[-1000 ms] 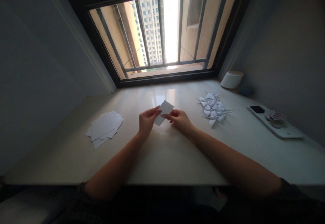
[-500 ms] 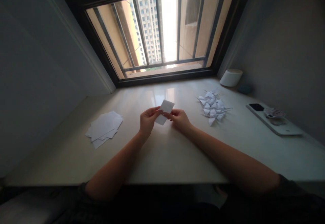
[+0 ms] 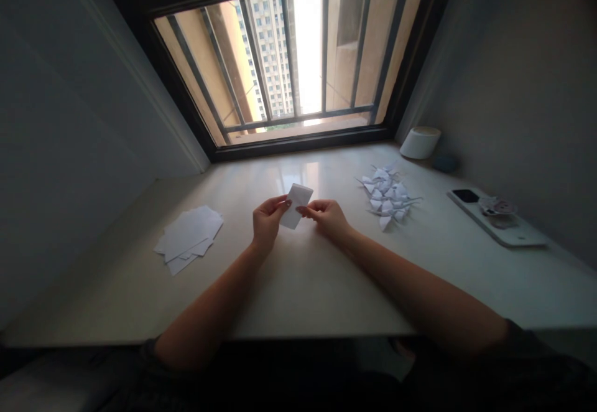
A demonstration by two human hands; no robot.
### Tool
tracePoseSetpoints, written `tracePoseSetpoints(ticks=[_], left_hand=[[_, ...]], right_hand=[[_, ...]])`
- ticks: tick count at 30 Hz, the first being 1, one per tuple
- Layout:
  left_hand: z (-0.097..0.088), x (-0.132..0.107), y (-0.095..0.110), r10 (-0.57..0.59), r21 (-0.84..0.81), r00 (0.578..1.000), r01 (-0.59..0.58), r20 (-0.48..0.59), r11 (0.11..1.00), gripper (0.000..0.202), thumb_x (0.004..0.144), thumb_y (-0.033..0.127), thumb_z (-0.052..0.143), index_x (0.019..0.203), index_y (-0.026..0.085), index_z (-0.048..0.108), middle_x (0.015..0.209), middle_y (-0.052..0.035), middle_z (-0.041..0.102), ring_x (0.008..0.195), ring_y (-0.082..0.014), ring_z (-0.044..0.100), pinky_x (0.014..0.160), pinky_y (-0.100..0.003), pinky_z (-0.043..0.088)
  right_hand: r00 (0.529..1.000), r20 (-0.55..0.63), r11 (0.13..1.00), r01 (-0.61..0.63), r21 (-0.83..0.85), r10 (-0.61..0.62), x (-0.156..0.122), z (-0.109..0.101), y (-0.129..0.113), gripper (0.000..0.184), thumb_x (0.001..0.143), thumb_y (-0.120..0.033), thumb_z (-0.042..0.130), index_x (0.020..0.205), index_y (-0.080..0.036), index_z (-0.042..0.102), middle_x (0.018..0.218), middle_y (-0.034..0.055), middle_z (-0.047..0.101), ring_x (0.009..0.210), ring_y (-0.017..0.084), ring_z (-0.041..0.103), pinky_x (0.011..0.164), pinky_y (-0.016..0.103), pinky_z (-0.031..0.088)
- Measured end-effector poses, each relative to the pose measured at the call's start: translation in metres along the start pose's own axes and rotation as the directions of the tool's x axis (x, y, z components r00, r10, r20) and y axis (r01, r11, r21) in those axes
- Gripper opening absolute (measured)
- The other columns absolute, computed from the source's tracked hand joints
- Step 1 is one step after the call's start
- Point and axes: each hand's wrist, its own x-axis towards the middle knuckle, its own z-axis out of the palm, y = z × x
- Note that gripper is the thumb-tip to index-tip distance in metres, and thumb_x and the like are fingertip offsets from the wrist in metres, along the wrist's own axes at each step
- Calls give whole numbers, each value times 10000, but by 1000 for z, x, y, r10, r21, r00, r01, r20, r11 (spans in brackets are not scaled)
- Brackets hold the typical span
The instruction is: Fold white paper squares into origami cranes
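A small folded piece of white paper (image 3: pixel 298 199) is held up over the middle of the white tabletop. My left hand (image 3: pixel 268 222) pinches its left edge between thumb and fingers. On the opposite side, my right hand (image 3: pixel 329 218) grips the paper's right edge with thumb and forefinger. Left of my hands lies a loose stack of white paper sheets (image 3: pixel 189 234). To their right is a heap of small folded paper pieces (image 3: pixel 386 197) with thin pointed ends.
A phone (image 3: pixel 494 219) with a round grip on its back lies at the right. A white cup-like container (image 3: pixel 420 142) and a small dark rounded object (image 3: pixel 444 163) stand by the right wall. A barred window (image 3: pixel 280 63) rises behind the tabletop (image 3: pixel 298 300).
The paper now shows as a longer, narrower rectangle rather than a diamond with a lower part. My right fingers have shifted along its right edge. The whole view has moved slightly.
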Motion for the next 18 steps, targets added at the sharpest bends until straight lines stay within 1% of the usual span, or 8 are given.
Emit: tracePoseSetpoints(ticks=[2,4,6,8,10,13,15,18], left_hand=[[-1,0,1,8,12,1000,-8,10,1000,398,616,387,813,922,148,730,798,-59,745,672,-159,663,652,-280,518],[-2,0,4,-4,32,999,3,34,999,496,618,423,806,1019,148,708,803,-61,741,669,-166,665,640,-279,509],[-4,2,7,-39,56,995,35,88,998,645,619,457,799,1168,156,644,801,-58,735,659,-171,663,622,-275,496],[-5,2,8,-79,89,984,65,162,994,697,621,472,795,1216,160,611,818,-59,733,673,-173,660,629,-271,484],[-6,2,8,-102,157,970,67,222,985,578,631,474,789,1090,143,675,819,-58,727,690,-167,648,642,-262,466],[-5,0,5,-113,256,964,49,239,965,399,651,473,774,838,123,726,737,-42,703,657,-149,605,619,-247,423],[-5,-1,5,-123,273,963,56,238,961,372,668,475,761,777,121,729,687,-40,689,622,-141,579,598,-247,398],[-6,-1,8,-158,291,944,70,288,954,365,697,475,739,768,116,740,672,-59,693,602,-140,569,584,-249,375]], right_hand=[[1000,14,999,26,25,-27,-1,1,0,394,622,-552,752,571,-180,630,599,19,632,564,129,505,589,284,371],[999,27,997,43,70,-45,-1,2,0,408,617,-547,758,550,-182,586,585,6,611,555,123,495,578,278,364],[999,16,993,43,107,-45,0,2,0,416,612,-543,763,546,-183,565,571,-1,595,547,119,487,571,275,357],[999,-8,989,33,142,-32,1,2,-1,417,612,-543,765,548,-183,563,554,-6,579,539,116,479,570,274,355],[1000,-24,984,17,177,-13,1,0,-2,417,609,-541,768,543,-182,566,533,-12,559,530,111,467,567,272,351],[1000,-17,977,-13,214,17,1,-1,-4,416,595,-544,774,533,-183,577,503,-23,527,511,103,443,550,269,333],[999,-6,974,-30,225,32,1,0,-4,413,584,-550,777,534,-186,588,492,-26,519,506,103,437,542,269,325],[998,-12,969,-53,243,57,1,2,-3,405,578,-547,781,531,-186,602,483,-26,513,501,101,433,535,270,315]])
